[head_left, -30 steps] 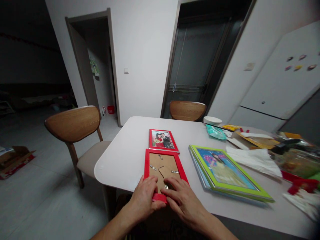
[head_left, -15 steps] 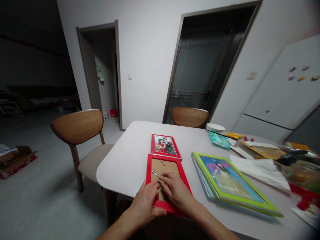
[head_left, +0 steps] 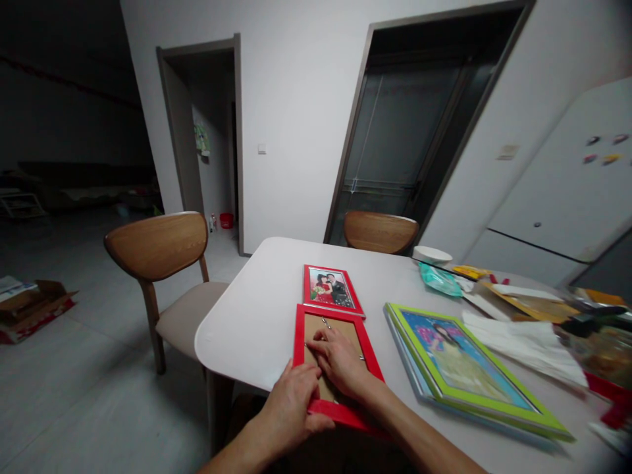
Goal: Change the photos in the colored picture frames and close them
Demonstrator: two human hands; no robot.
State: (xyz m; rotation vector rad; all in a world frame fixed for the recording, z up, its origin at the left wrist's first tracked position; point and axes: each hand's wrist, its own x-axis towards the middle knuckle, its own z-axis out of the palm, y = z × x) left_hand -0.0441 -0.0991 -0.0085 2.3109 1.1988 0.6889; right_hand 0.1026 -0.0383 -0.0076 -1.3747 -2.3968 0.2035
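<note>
A red picture frame point(head_left: 299, 332) lies face down at the table's near edge, its brown backing board point(head_left: 312, 321) showing. Small metal clips sit around the opening, among them a top clip point(head_left: 326, 322) and a right clip point(head_left: 362, 358). My left hand point(head_left: 296, 395) grips the frame's near left side, thumb along the bottom bar. Over the board, my right hand point(head_left: 338, 359) has its fingers bent and pressed together at the left clip, which they mostly cover. Just beyond, a second red picture frame point(head_left: 307, 289) lies face up with a couple's photo.
To the right lies a stack of picture frames, a green frame point(head_left: 494, 411) on top. Behind it are white paper point(head_left: 523, 339), a teal packet point(head_left: 439, 280), a white bowl point(head_left: 432, 255) and envelopes. Wooden chairs stand left point(head_left: 158, 247) and behind point(head_left: 380, 232) the white table point(head_left: 247, 316).
My right hand has shifted slightly up the backing board onto the left clip, uncovering the right clip. My left hand keeps its hold. The view has turned slightly left.
</note>
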